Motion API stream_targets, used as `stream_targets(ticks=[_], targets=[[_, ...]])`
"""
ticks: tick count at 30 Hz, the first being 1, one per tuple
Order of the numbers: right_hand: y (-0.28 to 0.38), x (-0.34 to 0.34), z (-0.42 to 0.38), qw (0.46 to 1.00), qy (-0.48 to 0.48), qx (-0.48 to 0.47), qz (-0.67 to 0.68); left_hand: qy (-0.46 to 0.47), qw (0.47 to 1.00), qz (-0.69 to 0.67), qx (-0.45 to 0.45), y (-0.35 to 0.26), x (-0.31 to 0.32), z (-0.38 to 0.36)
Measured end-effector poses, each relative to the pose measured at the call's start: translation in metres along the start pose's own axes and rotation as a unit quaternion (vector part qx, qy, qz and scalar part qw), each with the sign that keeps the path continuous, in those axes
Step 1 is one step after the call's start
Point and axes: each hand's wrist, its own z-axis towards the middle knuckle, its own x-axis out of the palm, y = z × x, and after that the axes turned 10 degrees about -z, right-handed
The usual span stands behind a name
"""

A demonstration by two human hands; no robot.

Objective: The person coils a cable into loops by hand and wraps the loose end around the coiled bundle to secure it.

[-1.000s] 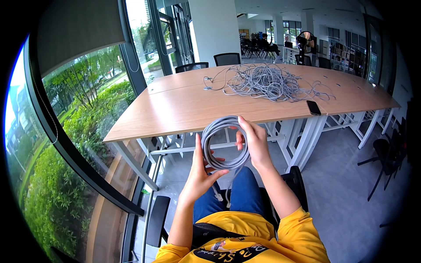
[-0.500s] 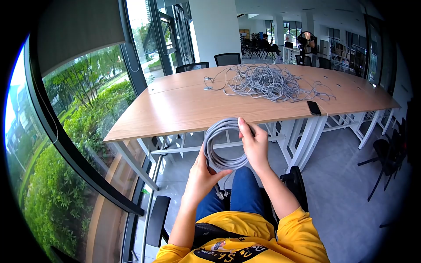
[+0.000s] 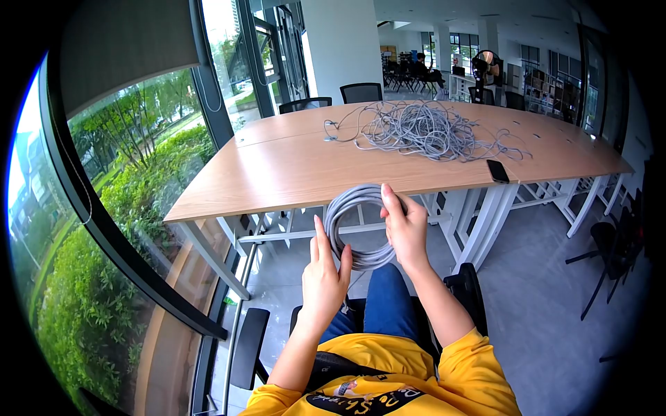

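A round coil of grey cable (image 3: pixel 340 208) is held upright above my lap, near the table's front edge. My right hand (image 3: pixel 406 225) grips the coil's right side, thumb on top. At the coil's lower left is my left hand (image 3: pixel 324 267), its index finger pointing up and its thumb apart, with the cable between them. A short length of cable hangs below the coil, partly hidden by my left hand. On the wooden table (image 3: pixel 277 173) lies a large tangled pile of grey cables (image 3: pixel 430 132).
A black phone (image 3: pixel 497 171) lies at the table's front edge, right of the pile. Black chairs (image 3: pixel 361 93) stand behind the table, another (image 3: pixel 610 249) at the right. A person (image 3: pixel 423 68) sits far back. Tall windows (image 3: pixel 139 139) line the left side.
My left hand has shifted slightly up and right, its index finger now raised and its thumb now upright against the coil. My right hand still grips the coil, barely moved.
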Motion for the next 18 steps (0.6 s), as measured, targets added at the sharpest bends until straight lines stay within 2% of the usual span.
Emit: stream_targets(ticks=[3,5,8,12,18], targets=[[-0.002,0.000,-0.001,1.000,0.008,-0.003,0.005,-0.012,1.000,0.001,0.014,0.002,0.002,0.000],[-0.003,0.002,-0.002,1.000,0.016,0.001,0.013,-0.014,1.000,0.009,-0.020,0.002,0.003,-0.001],[-0.008,0.007,-0.005,1.000,0.015,-0.008,0.006,-0.028,0.998,0.056,-0.017,0.003,0.003,0.000],[-0.002,0.010,-0.008,1.000,0.009,-0.008,0.028,-0.038,0.998,0.055,-0.021,0.006,0.005,0.001],[0.001,0.010,-0.009,0.999,0.004,-0.017,0.031,-0.063,0.998,-0.009,0.015,0.006,0.002,0.002]])
